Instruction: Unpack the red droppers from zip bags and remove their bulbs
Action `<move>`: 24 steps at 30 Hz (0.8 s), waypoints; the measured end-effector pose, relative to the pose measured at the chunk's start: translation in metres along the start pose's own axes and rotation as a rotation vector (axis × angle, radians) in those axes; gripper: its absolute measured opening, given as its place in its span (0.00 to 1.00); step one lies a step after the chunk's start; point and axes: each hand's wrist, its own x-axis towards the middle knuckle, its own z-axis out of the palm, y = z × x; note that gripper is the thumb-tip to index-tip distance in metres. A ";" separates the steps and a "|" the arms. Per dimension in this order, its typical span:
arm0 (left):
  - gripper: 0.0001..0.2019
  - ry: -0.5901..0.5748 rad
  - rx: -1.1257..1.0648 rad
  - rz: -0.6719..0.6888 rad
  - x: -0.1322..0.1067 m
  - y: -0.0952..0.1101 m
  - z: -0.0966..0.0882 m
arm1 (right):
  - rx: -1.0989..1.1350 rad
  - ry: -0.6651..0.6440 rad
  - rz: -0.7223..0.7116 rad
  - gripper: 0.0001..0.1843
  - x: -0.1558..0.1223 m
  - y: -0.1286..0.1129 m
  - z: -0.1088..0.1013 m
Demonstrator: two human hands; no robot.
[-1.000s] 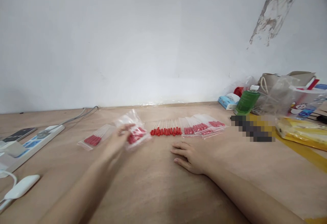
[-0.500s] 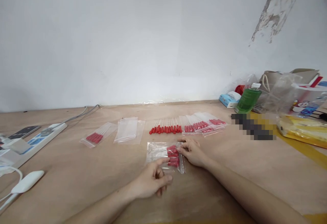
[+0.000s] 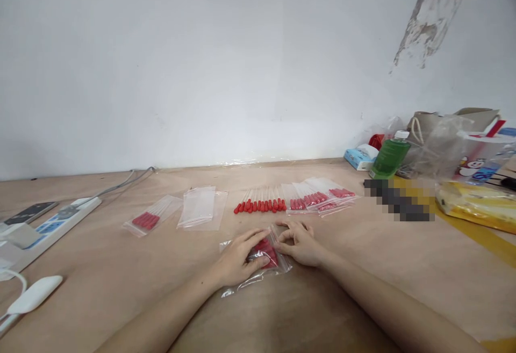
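A clear zip-lock bag (image 3: 242, 287) holding several droppers with red rubber bulbs (image 3: 266, 253) lies on the table before me. Over its left part rests my left hand (image 3: 243, 256), thumb and fingers on either side of the bulbs, gripping the bag. My right hand (image 3: 300, 243) pinches the bag's zip edge on the right, fingers curled. Most of the droppers' thin stems are hidden under my left hand. Behind the hands is a row of loose red-bulbed droppers (image 3: 260, 205). To its right lie several overlapping filled bags (image 3: 322, 196).
A stack of flat bags (image 3: 197, 208) and a filled dropper bag (image 3: 151, 216) lie left. Further left are a power strip (image 3: 52, 229), a phone (image 3: 30, 213) and a white plug (image 3: 36, 295). At right stand a green bottle (image 3: 390, 155), tissue pack (image 3: 360, 157) and yellow package (image 3: 478, 205).
My left hand has moved up and onto the bag, covering the stems and gripping around the bulbs. The bag has turned slightly. My right hand stays at its zip edge.
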 end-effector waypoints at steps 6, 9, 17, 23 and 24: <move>0.18 0.074 -0.005 0.091 0.014 0.000 -0.002 | 0.060 0.048 0.044 0.11 0.002 -0.002 0.006; 0.16 0.101 0.043 0.188 0.021 -0.001 0.000 | 0.076 0.047 0.031 0.14 0.004 -0.001 0.010; 0.11 0.139 0.172 0.321 0.025 -0.002 0.003 | 0.070 0.055 0.003 0.16 0.003 0.000 0.013; 0.10 0.072 0.253 0.238 0.025 -0.004 0.005 | 0.039 0.017 -0.051 0.13 0.000 -0.002 0.010; 0.10 0.067 0.265 0.240 0.025 -0.005 0.005 | 0.022 0.027 -0.047 0.13 0.000 -0.003 0.011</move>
